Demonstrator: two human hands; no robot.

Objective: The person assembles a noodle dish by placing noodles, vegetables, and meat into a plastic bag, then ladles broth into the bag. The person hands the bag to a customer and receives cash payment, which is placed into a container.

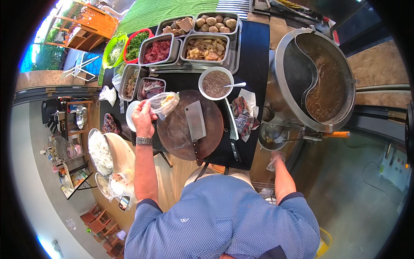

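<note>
My left hand grips the top of a clear plastic bag with pale and yellowish food inside. The bag hangs over the left edge of a round chopping block. On that block lies a cleaver, its dark handle towards me. Lower right, away from the table, my right hand is wrapped in clear plastic, apparently a thin glove. It is just below a metal basin; its fingers are too blurred to read. A white bowl of minced-looking food with a spoon stands beyond the block.
A large divided pot of brown broth stands to the right. A long knife lies beside a patterned cloth. Metal trays of meat and food pieces line the back. White noodles fill a bowl at left.
</note>
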